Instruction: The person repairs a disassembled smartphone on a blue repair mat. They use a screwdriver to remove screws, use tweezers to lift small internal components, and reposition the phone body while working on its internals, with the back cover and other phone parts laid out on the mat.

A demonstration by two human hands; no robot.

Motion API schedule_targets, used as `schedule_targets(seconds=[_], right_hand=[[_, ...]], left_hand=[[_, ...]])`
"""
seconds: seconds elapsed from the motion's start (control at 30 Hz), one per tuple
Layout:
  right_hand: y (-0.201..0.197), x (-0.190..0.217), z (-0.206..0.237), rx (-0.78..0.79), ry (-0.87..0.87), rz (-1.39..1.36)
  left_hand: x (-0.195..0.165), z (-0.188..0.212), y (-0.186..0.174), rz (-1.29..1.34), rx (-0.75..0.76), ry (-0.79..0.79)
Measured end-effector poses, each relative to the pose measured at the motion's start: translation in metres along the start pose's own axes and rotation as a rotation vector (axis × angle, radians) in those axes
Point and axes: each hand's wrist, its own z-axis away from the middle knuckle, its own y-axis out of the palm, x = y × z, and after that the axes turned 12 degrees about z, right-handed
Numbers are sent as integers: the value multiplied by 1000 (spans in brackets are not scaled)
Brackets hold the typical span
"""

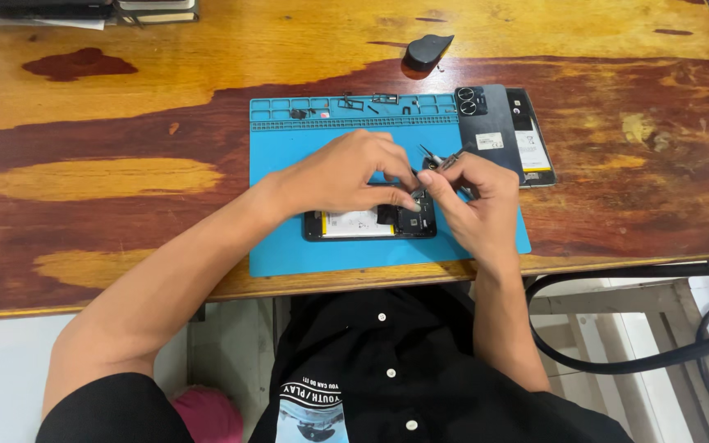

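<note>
Light: you work under bright, even overhead light | Shadows: soft, short ones under your hands (346,176) on the blue mat (289,238) | Glare: mild sheen on the wooden table (125,82) | Focus: sharp mid-frame, slight softness and bending at edges.

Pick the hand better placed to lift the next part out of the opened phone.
Right, probably. The right hand already holds tweezers over the phone, while the left hand presses down on it.
</note>
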Motion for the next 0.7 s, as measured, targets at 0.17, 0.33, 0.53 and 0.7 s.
schedule_targets(seconds=[0.17,0.33,0.53,0.7], right_hand=[[-1,8,0,89,137,-138],[4,9,0,10,-10,-22],[4,8,2,69,13,-59],[6,9,1,-17,-35,58]], left_hand=[[3,0,2,-10,-5,52],[6,0,-1,69,47,87],[4,-1,2,61,24,45],[1,1,-3,73,44,3]])
